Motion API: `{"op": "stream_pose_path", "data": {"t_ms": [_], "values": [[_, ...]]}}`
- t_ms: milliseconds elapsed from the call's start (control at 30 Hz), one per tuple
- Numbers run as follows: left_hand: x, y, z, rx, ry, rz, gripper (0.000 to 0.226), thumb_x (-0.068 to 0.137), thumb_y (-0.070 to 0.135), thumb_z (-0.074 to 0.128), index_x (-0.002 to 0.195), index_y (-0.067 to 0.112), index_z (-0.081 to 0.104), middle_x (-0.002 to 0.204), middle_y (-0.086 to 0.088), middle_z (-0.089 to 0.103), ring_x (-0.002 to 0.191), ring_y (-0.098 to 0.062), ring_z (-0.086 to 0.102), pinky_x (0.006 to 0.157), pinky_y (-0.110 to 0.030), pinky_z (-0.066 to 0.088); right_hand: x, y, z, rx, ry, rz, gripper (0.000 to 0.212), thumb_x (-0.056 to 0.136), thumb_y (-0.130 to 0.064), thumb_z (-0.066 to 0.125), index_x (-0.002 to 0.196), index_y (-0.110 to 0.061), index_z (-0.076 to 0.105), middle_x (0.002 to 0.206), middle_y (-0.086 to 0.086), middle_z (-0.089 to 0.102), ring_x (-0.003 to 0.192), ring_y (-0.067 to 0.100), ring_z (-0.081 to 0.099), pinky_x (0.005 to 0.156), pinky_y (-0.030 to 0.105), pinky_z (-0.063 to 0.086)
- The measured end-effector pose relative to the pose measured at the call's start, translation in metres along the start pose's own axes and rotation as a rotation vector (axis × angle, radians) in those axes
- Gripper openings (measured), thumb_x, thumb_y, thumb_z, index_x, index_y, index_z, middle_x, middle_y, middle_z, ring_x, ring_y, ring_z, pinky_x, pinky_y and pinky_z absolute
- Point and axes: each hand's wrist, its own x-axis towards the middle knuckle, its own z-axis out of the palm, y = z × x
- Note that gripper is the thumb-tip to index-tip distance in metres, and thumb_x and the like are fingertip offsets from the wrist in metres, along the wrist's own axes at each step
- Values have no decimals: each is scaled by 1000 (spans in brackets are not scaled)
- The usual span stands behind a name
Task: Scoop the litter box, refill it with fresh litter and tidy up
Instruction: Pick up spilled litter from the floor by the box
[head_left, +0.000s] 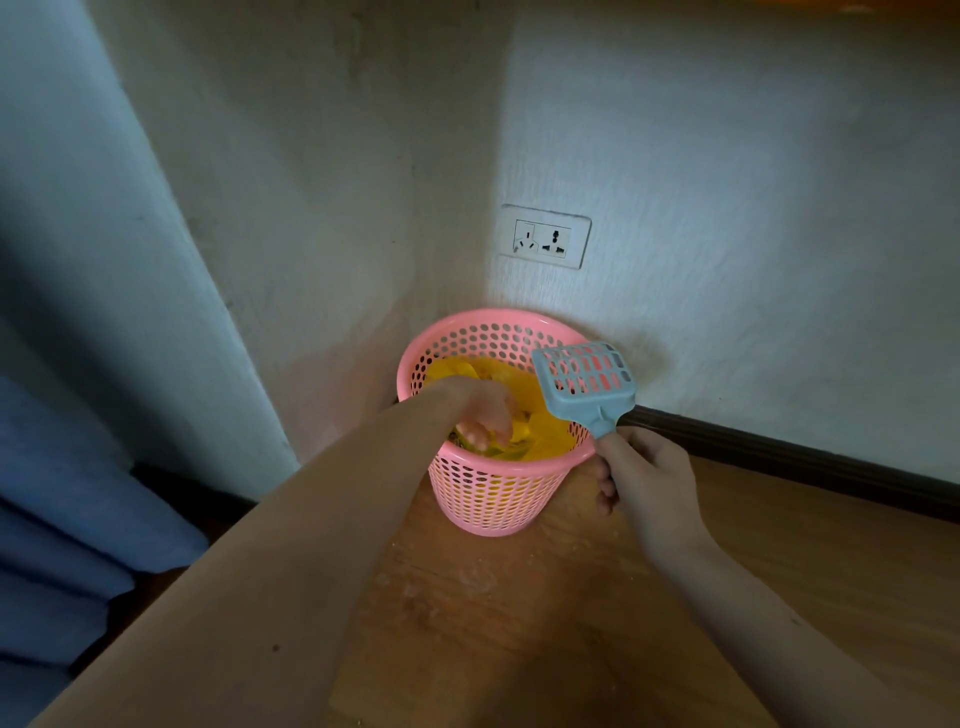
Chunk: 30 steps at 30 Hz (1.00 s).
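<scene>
Right hand (644, 478) gripping scoop (584, 382) over pink bin (483, 499), likely emptying; left hand (480, 415) reaching into yellow bag (540, 415), grip unclear.

Both forearms bare, no sleeves in view; left hand (485, 415) and right hand (649, 480) ungloved.

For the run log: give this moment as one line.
left hand: inside pink bin, on yellow bag | right hand: holds blue scoop over bin rim | scoop: looks empty

One pink basket (488, 499), one blue scoop (584, 387), one wall socket (543, 236).
</scene>
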Motion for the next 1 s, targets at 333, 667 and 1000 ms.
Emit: {"op": "stream_pose_path", "data": {"t_ms": [333,667,1000], "values": [[4,-3,6,109,33,76,69,83,11,65,143,34,38,131,1,50,106,-20,61,87,-35,56,-5,-4,-2,1,-10,-4,21,92,-8,53,74,1,57,56,4,48,43,7,45,41,22,40],[-8,-1,10,268,274,308,51,92,16,50,142,19,44,139,-4,51,124,-22,49,95,-25,36,-10,-10,0,21,-10,-3,21,89,-4,52,69,-1,55,54,3,47,41,9,43,40,24,38],[-13,0,19,475,494,296,44,93,23,46,137,17,48,130,-7,56,118,-26,52,90,-36,45,-10,-11,2,38,13,19,19,88,-4,53,70,0,57,52,2,48,39,9,43,41,24,39]]}}
